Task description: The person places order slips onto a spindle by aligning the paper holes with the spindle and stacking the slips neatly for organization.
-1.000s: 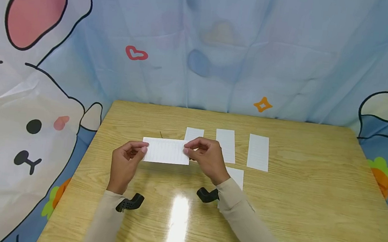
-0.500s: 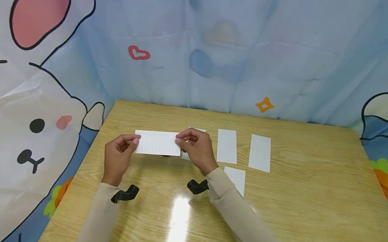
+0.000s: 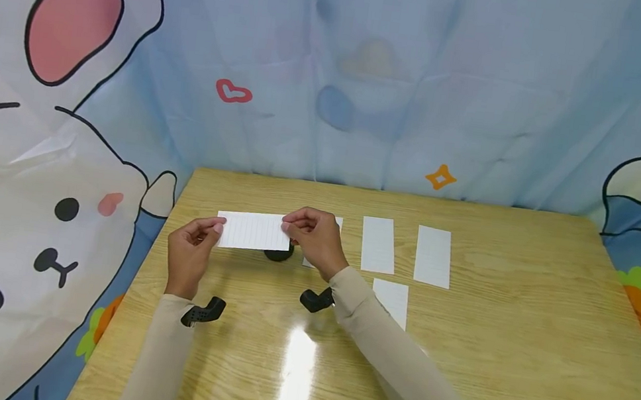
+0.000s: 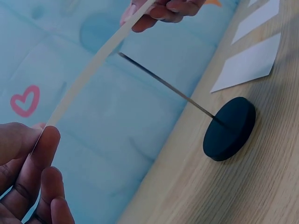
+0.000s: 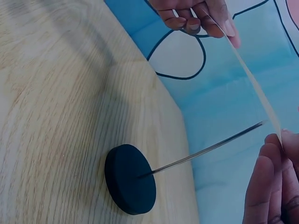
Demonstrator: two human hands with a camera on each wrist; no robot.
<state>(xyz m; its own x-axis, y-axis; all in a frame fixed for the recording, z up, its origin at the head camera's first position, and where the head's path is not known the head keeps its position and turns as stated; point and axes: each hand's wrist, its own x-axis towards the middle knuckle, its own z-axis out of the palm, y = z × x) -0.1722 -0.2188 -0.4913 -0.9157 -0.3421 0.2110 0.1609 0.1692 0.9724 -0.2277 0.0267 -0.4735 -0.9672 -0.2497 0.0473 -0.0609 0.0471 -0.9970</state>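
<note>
A white lined paper slip (image 3: 252,231) is held level by both hands, above the table. My left hand (image 3: 188,254) pinches its left end between thumb and fingers; my right hand (image 3: 318,243) pinches the right end. Below the slip stands a bill spike, its round black base (image 4: 229,129) on the table and its thin metal rod (image 4: 166,86) pointing up. In both wrist views the rod's tip comes close under the slip, nearer the right hand. From the head view the slip hides the rod and part of the base.
More white slips lie flat on the wooden table (image 3: 520,331): one partly behind the right hand, a slip (image 3: 377,245) and another slip (image 3: 433,256) to its right, and a nearer slip (image 3: 390,302) by the right sleeve. A patterned cloth (image 3: 281,128) hangs behind the table.
Both hands have moved left and farther from the body, carrying the slip. The spike's black base now shows below the slip's right end. The slips on the table lie as before.
</note>
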